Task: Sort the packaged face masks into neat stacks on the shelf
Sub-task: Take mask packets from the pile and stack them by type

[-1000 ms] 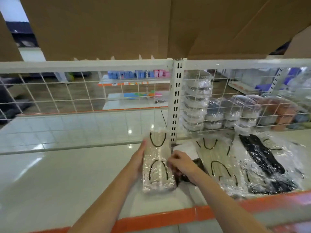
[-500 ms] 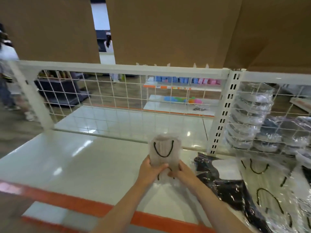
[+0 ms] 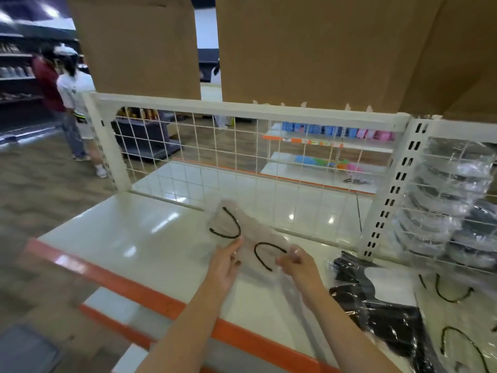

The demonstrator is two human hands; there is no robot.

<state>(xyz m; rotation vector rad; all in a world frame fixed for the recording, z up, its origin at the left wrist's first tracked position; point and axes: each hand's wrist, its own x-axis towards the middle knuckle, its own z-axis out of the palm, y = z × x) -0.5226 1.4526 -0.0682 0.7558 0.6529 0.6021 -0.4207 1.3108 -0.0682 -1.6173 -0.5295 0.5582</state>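
Observation:
A clear-wrapped pack of beige face masks with black ear loops (image 3: 248,232) lies tilted just above the white shelf (image 3: 139,238). My left hand (image 3: 224,265) touches its near left edge with straight fingers. My right hand (image 3: 297,263) pinches the pack's right end. Black mask packs (image 3: 387,316) and beige packs with black loops (image 3: 457,332) lie in a loose pile on the shelf at the right.
A white wire grid (image 3: 242,160) backs the shelf, with a slotted upright post (image 3: 390,192). More clear-wrapped packs (image 3: 451,200) are stacked behind the grid at the right. The shelf has an orange front edge (image 3: 134,289). Cardboard panels (image 3: 309,49) hang above. People (image 3: 72,103) stand in the aisle at left.
The pack has swung from upright to lying slanted toward the left. My left hand has opened along its edge. The view has turned left.

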